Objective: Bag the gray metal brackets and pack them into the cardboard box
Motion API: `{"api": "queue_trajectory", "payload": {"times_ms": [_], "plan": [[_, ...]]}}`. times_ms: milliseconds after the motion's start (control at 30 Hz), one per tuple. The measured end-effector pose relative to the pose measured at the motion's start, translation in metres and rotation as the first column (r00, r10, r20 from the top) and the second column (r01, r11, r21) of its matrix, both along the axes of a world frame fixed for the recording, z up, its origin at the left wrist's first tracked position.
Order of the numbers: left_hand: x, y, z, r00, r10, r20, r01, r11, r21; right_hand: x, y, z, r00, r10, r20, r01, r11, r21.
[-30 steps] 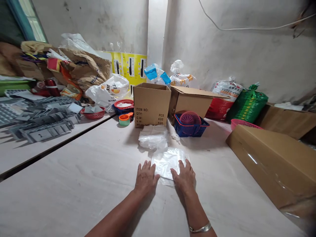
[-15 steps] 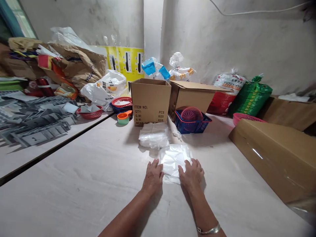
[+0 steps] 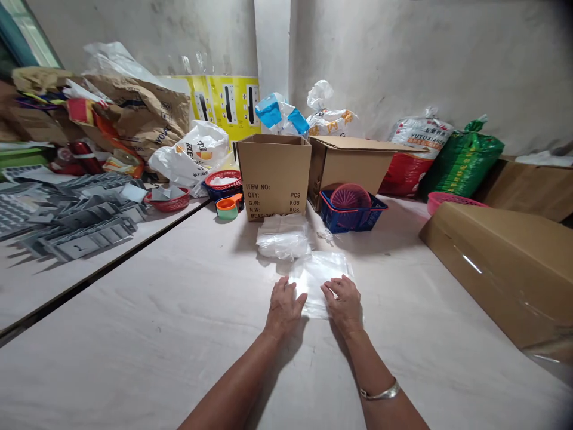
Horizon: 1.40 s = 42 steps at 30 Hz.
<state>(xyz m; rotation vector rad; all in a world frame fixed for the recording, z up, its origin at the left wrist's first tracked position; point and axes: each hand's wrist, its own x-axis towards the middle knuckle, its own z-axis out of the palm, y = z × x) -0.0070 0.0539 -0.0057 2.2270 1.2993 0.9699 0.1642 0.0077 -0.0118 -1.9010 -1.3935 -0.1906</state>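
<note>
"Where's the clear, thin plastic bag [image 3: 320, 280]?"

"Flat on the pale laminate table [image 3: 179, 310]. It's squarish, so I can't pick out a long axis; its far edge faces the tan cardboard carton [image 3: 273, 176]."

"And the hands?"

"Both open, palms down, spread flat, gripping nothing. The left hand [image 3: 283, 310] rests on the bag's near left corner, the right hand [image 3: 343, 306] on its near right edge."

"Anything close?"

"A wad of clear plastic [image 3: 283, 237], just beyond the bag."
</note>
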Motion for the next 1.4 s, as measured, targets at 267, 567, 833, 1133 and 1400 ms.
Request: {"api": "queue_trajectory", "payload": {"times_ms": [267,567,833,1133,1400], "plan": [[0.002,-0.003,0.027,0.979,0.057,0.194,-0.043,0.996,-0.075,-0.005,0.002,0.01,0.996,0.089,-0.013,-0.086,0.987,0.137],[0.008,0.009,0.024,0.878,0.167,0.449,-0.004,0.94,-0.341,-0.013,-0.003,0.03,0.983,0.185,0.016,-0.185,0.97,0.159],[-0.006,0.007,0.026,0.743,0.255,0.618,0.065,0.893,-0.446,-0.04,-0.015,0.062,0.948,0.281,0.151,-0.307,0.932,0.194],[-0.005,0.004,0.033,0.806,0.165,0.568,0.039,0.943,-0.329,-0.054,-0.015,0.056,0.953,0.238,0.187,-0.255,0.964,0.07],[-0.008,0.008,0.03,0.893,0.043,0.448,0.072,0.969,-0.235,-0.044,-0.013,0.057,0.977,0.089,0.196,-0.117,0.984,0.135]]}}
